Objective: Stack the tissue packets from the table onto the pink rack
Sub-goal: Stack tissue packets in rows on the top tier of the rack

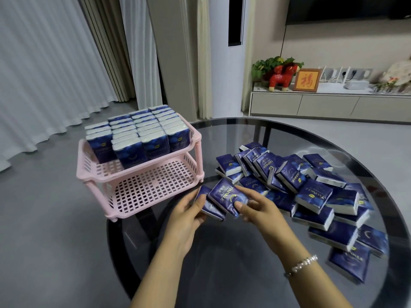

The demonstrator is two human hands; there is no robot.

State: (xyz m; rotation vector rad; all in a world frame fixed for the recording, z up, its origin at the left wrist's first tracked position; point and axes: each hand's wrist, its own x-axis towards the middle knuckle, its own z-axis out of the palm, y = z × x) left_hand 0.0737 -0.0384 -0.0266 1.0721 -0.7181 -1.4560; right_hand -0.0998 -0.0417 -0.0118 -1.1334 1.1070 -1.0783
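A pink two-tier rack (195, 138) stands at the left edge of the round glass table (222, 252). Its top tier holds several upright dark blue tissue packets (138, 130); its lower tier (151, 187) holds nothing. A loose pile of the same packets (311, 190) lies on the table's right half. Just in front of the rack, my left hand (186, 214) grips one packet (208, 206) by its left end. My right hand (255, 210) pinches a second packet (224, 196) that lies against the first.
The rack overhangs the table's left rim slightly. Bare glass lies between my forearms and toward the near edge. Beyond the table are curtains, a white standing air conditioner (231, 63) and a low TV cabinet (329, 103) with ornaments.
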